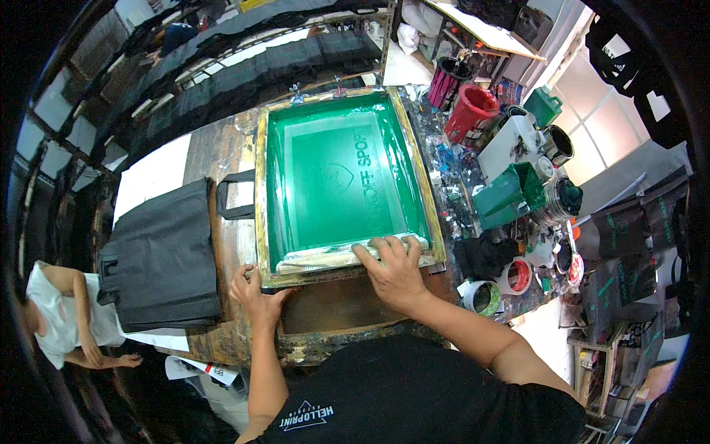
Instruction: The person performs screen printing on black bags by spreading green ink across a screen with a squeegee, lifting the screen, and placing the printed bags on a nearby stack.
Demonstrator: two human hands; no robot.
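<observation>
A screen-printing frame (260, 185) with a yellowed, paint-stained rim lies on the worktable. Green ink covers its mesh (318, 203), where dark lettering and an emblem show through. Along the near end of the mesh lies a pale, ink-smeared squeegee (318, 259). My right hand (396, 274) grips the squeegee toward its right end, fingers over the top. At the frame's near left corner, my left hand (256, 296) cups the edge, thumb out along the front and fingers bent at the side. A black bag's handle (235, 196) sticks out from under the frame's left side.
A stack of black fabric bags (166, 255) lies left of the frame. Rightward stand a red ink bucket (471, 112), a green container (510, 194) and tape rolls (482, 298). Another person (74, 314) is at the far left. Racks of black bags (281, 66) fill the back.
</observation>
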